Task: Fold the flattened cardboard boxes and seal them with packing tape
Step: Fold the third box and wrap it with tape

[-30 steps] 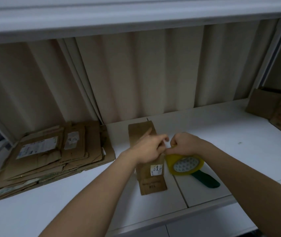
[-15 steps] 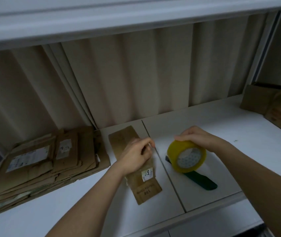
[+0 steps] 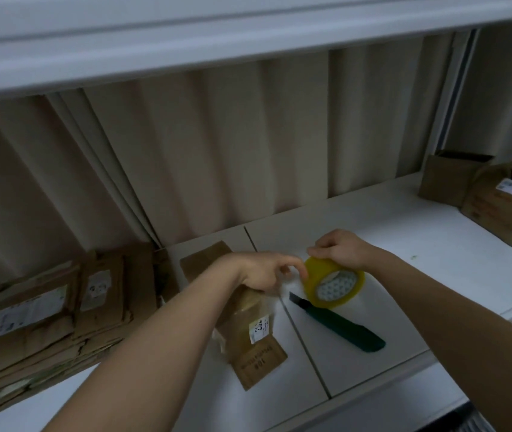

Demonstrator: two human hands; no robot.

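A small flattened cardboard box (image 3: 259,350) with a white label lies on the white shelf (image 3: 435,275) in the middle. My left hand (image 3: 264,272) hovers over its far half, fingers loosely curled, the index fingertip touching the left rim of a yellow packing tape roll (image 3: 334,283). My right hand (image 3: 340,249) grips the top of that roll from behind and holds it tilted just above the shelf. Whether a tape end is lifted is too blurred to tell.
A green utility knife (image 3: 345,327) lies on the shelf just in front of the roll. A stack of flattened boxes (image 3: 45,319) fills the left end. Two folded boxes (image 3: 479,194) stand at the far right. A low shelf overhangs above.
My left hand left the flat box and reached right to the roll. My right hand brought the roll slightly left and tilted it. The view shifted a little.
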